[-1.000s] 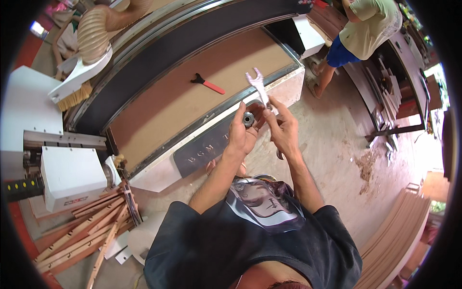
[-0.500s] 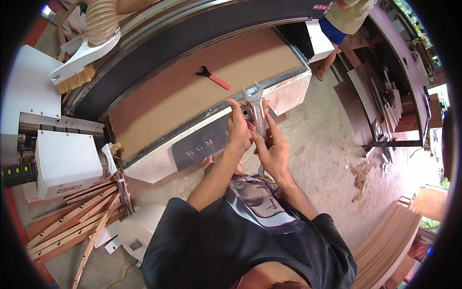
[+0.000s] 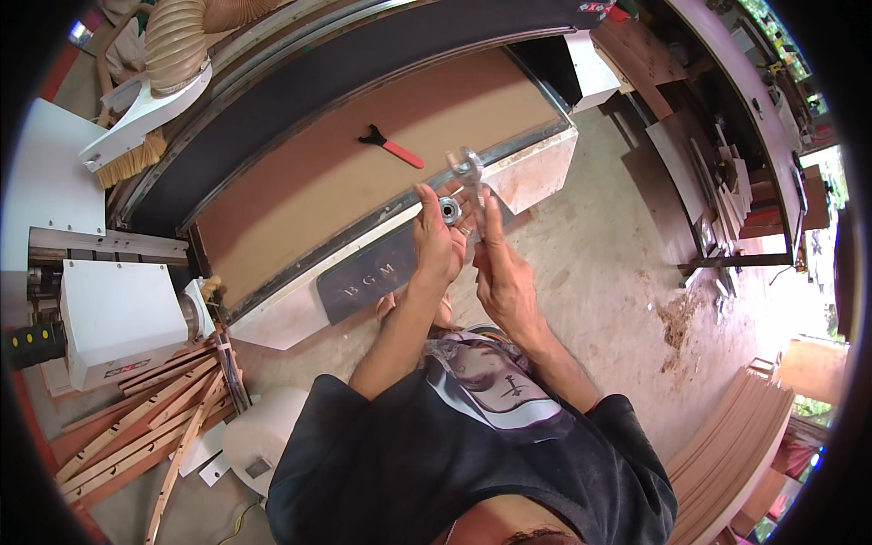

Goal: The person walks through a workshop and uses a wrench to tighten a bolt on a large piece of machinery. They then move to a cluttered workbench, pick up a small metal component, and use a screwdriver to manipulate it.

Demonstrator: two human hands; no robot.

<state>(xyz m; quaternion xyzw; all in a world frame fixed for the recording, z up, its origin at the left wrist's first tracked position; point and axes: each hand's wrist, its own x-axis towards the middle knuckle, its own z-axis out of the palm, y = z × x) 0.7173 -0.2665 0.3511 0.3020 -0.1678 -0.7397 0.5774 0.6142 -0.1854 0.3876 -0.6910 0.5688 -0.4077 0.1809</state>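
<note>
In front of my chest, my left hand holds a round metal ring nut with a dark hole, its thumb raised along the near side. Just to its right, my right hand grips a grey metal open-end wrench, jaws pointing away from me. The wrench is smeared by motion, and its lower end is hidden by the hand. Beyond both hands, a spanner with a red handle and a black hooked head lies on the brown machine bed.
A white machine head stands left, beneath a ribbed hose with a brush skirt. Wooden strips and a white roll lie lower left. Stacked boards are at lower right, a dark-framed table at right.
My right hand and the wrench have drawn apart from the left hand, and the wrench has turned. The ring nut now shows more fully. The person at the back right has left the view.
</note>
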